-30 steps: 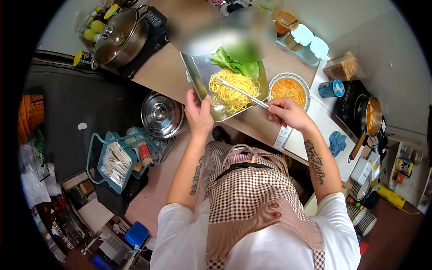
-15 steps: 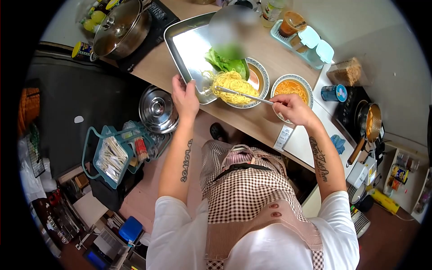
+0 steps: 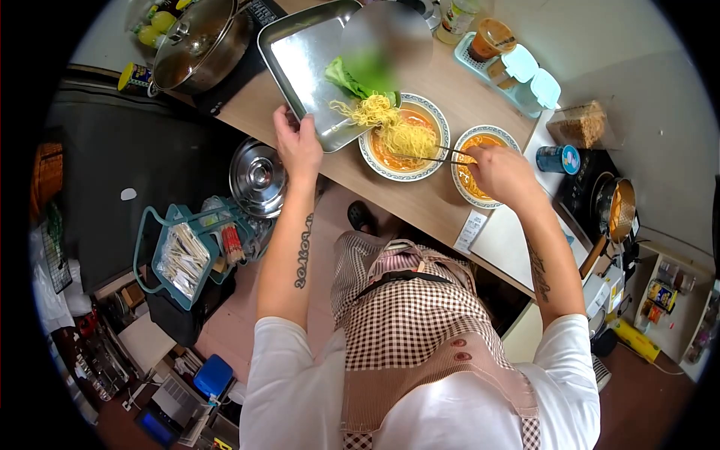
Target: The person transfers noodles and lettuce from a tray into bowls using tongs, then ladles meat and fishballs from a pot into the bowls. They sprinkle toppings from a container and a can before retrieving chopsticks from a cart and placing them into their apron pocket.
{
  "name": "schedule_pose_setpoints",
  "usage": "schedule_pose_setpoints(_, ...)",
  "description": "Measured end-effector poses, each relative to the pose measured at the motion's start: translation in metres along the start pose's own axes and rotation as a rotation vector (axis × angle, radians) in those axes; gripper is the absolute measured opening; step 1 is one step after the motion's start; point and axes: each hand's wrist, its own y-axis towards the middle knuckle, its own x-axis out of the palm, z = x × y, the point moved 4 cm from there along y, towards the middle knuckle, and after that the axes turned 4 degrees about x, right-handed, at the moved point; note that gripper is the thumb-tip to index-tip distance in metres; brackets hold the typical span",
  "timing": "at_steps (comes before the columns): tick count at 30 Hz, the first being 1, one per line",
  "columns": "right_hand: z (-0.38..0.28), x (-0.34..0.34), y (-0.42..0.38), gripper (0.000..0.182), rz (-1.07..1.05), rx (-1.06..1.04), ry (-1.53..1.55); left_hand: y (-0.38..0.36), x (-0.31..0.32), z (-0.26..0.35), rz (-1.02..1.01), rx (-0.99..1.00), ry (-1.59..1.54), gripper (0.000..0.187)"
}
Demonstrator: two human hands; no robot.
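My left hand [image 3: 300, 144] grips the near edge of a metal tray [image 3: 296, 56], fingers closed on its rim. Green leaves [image 3: 349, 77] and part of the yellow noodles [image 3: 373, 109] lie at the tray's right side. The rest of the noodles hang into a patterned bowl [image 3: 405, 175] with orange-red broth. In my right hand [image 3: 495, 166], closed, are metal tongs [image 3: 448, 154], their tips apart at the noodles in the bowl. My right hand is above a second bowl [image 3: 510, 136], which holds noodles in orange broth. A blurred patch hides the tray's far right part.
A lidded pot [image 3: 201, 46] stands on a cooker at the upper left. At the right are a light-blue container tray [image 3: 474, 64], a blue can [image 3: 559, 159] and a pan [image 3: 621, 210]. A metal lid [image 3: 259, 176] lies below the counter's edge, near a teal basket [image 3: 160, 255].
The tray and my left hand have shifted slightly left. Noodles have moved from the tray's edge down into the bowl. The tongs have opened and their tips are lower and further right.
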Motion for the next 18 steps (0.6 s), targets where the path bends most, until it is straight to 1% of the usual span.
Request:
schedule_pose_setpoints(3,-0.003,-0.039,-0.016,0.024,-0.037,0.100,-0.030,-0.002,0.003,0.001,0.013,0.013,-0.004,0.039)
schedule_pose_setpoints(5,-0.006,-0.062,-0.015,0.024,-0.040,0.120,0.034,-0.002,0.003,0.004,0.010,0.018,0.002,0.039)
schedule_pose_setpoints(7,-0.007,-0.066,-0.005,0.019,0.116,0.056,0.129,-0.003,0.005,0.009,-0.006,0.029,0.001,0.038)
schedule_pose_setpoints(10,-0.008,-0.044,0.019,0.019,0.092,0.018,0.117,-0.004,0.009,0.015,-0.009,0.056,-0.029,0.038)
schedule_pose_setpoints(13,-0.017,-0.030,0.027,0.018,0.183,-0.071,0.118,-0.007,0.012,0.019,0.001,0.075,-0.009,0.038)
schedule_pose_setpoints(18,-0.018,-0.049,-0.004,0.014,0.193,-0.054,0.150,-0.006,0.010,0.025,-0.013,0.061,0.033,0.038)
